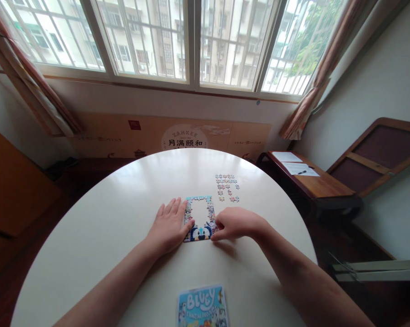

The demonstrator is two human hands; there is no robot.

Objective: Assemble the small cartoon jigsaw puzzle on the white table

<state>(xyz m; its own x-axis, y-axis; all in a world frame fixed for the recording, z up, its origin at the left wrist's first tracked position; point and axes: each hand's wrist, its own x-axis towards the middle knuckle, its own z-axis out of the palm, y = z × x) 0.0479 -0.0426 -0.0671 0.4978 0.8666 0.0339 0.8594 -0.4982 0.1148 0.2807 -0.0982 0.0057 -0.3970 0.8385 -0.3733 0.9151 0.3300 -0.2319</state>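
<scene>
A jigsaw puzzle [201, 235] lies on a round white table [123, 213], its border joined and its middle showing white. Along its bottom edge is a blue dog's face. My left hand [169, 223] rests flat at the puzzle's left edge, fingers spread, with the thumb over the lower left part. At the lower right edge, my right hand [238, 221] is curled, its fingertips touching the border; anything between them is hidden. Loose puzzle pieces [226, 180] lie in rows beyond my right hand.
Near the front edge is a blue booklet or box lid [202, 306] printed "BLUEY". To the right, a wooden side table [313, 184] holds white papers [295, 168] and a pen [302, 172]. Barred windows and a large printed cardboard panel [249, 136] stand behind the table.
</scene>
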